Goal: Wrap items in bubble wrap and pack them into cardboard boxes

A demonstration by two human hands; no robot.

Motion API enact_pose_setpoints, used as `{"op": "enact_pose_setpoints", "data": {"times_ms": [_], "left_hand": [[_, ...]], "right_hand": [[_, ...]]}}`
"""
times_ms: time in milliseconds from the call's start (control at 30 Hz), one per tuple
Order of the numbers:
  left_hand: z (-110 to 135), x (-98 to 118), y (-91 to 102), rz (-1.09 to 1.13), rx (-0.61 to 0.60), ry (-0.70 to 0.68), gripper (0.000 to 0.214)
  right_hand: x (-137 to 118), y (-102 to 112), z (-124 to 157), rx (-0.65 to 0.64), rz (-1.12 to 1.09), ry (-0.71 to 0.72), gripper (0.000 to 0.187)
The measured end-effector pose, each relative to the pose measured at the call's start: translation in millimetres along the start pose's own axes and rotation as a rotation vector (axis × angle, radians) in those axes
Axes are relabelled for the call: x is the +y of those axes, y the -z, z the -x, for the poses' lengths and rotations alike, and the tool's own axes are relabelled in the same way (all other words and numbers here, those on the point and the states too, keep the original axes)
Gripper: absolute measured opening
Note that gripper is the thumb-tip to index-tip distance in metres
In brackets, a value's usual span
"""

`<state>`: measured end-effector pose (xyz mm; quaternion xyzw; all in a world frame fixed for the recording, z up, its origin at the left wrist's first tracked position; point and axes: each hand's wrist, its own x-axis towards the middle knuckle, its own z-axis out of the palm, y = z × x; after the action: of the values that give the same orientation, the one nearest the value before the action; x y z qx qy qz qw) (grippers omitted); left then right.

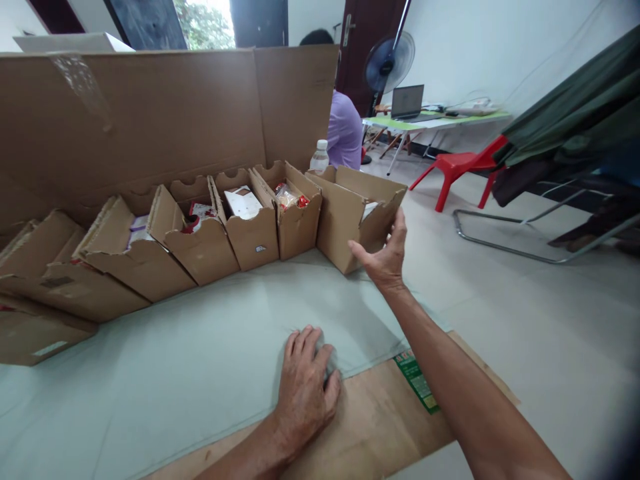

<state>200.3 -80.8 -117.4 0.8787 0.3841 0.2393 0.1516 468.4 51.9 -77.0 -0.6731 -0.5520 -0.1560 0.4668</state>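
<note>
My right hand [386, 261] grips the lower front corner of the rightmost cardboard box [334, 223], thumb on one face and fingers round the far side. A bit of something white shows inside that box. My left hand [306, 381] lies palm down on the pale green cloth [200, 347], fingers spread a little and holding nothing. Left of the gripped box stands a row of open cardboard boxes. One holds red and clear packets [287, 197], beside it one has a white package [243, 203], and another contains a dark red item [196, 219].
A tall cardboard panel [175, 113] rises behind the boxes, with a plastic bottle [319, 157] near its right end. Behind it sits a person in a purple top [345, 127]. At right are a red chair [457, 170], a fan [389, 63] and a laptop [407, 102] on a table.
</note>
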Motion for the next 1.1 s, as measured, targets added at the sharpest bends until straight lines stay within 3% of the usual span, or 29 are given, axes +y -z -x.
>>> {"op": "enact_pose_setpoints", "data": {"times_ms": [167, 400, 667, 833, 1100], "left_hand": [[1.6, -0.8, -0.9, -0.010, 0.013, -0.008, 0.034], [0.9, -0.7, -1.8, 0.004, 0.013, -0.003, 0.034], [0.0, 0.4, -2.5, 0.014, 0.020, 0.005, 0.035], [-0.9, 0.2, -3.5, 0.034, 0.022, 0.014, 0.036], [-1.7, 0.3, -2.4, 0.038, 0.010, 0.027, 0.034]], "right_hand": [[0.9, -26.3, -14.0, 0.010, -0.008, 0.073, 0.115], [4.3, -55.4, -29.2, -0.155, 0.067, -0.113, 0.105], [5.7, -50.9, -20.2, -0.286, 0.101, -0.110, 0.088], [13.4, -49.1, -18.6, -0.343, 0.097, -0.096, 0.094], [0.5, -48.5, -28.2, -0.414, 0.119, -0.131, 0.099]]}}
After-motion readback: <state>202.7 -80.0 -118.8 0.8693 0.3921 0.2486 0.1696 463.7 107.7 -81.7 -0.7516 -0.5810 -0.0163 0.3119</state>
